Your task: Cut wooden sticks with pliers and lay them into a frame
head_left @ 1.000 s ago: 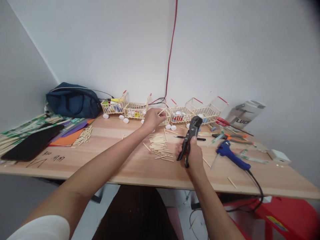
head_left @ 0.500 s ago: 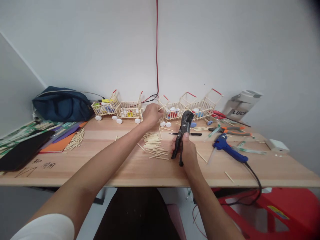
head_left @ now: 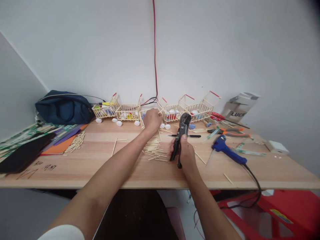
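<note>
My left hand [head_left: 153,120] is closed with its fingertips pinched, just in front of the row of small stick-built carts. Whatever lies between its fingertips is hidden. My right hand [head_left: 186,151] is wrapped around the handles of a black hand cutter [head_left: 184,125], held upright with its head pointing away from me. Below my left hand lies a loose pile of short wooden sticks [head_left: 153,148]. A black pen [head_left: 195,136] rests behind the cutter. One cart [head_left: 172,115] with white wheels stands just right of my left hand, and another cart [head_left: 128,112] stands to its left.
On the right lie a blue glue gun [head_left: 228,150], orange-handled pliers [head_left: 235,132] and a small white box [head_left: 276,146]. A dark blue bag [head_left: 63,108], orange sheets [head_left: 62,146] and a black flat object [head_left: 27,151] occupy the left. A red stool [head_left: 287,210] stands below the table edge.
My left forearm has shifted right, uncovering two sticks on the table at its left. My left hand stays close to the carts. My right hand keeps its grip on the cutter. The view has shifted slightly.
</note>
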Motion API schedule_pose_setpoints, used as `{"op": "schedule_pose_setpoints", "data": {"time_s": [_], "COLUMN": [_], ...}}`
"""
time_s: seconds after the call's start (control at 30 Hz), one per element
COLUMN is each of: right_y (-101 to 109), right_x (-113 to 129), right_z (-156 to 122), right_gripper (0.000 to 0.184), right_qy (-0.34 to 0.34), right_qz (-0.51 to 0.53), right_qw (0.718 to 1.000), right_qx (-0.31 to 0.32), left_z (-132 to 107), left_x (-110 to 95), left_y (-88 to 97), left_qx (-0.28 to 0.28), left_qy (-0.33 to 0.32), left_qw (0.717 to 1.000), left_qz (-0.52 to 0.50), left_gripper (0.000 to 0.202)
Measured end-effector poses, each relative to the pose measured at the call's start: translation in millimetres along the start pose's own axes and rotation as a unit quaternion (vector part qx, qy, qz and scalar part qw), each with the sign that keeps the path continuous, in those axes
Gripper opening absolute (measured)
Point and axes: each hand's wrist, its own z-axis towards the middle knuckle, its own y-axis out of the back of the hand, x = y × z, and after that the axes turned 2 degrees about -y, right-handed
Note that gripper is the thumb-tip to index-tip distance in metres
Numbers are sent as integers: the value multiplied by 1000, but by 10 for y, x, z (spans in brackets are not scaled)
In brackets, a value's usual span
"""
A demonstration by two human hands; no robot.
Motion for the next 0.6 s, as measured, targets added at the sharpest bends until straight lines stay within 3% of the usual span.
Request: {"op": "schedule_pose_setpoints", "data": {"time_s": [0.2, 0.6], "right_y": [-6, -16], "right_x": [18, 61], "right_z": [-11, -25], "right_gripper": [63, 64], "right_qy": [-1, 2], "right_qz": [6, 29], "right_qw": [1000, 1000], "right_qx": [-5, 5], "left_z": [2, -10], "left_x": [-56, -80], "left_y": [-76, -90], "left_qx": [-14, -23], "left_qy": [40, 30], "left_qw": [999, 999], "left_qz": [3, 15], "left_gripper": [25, 25]}}
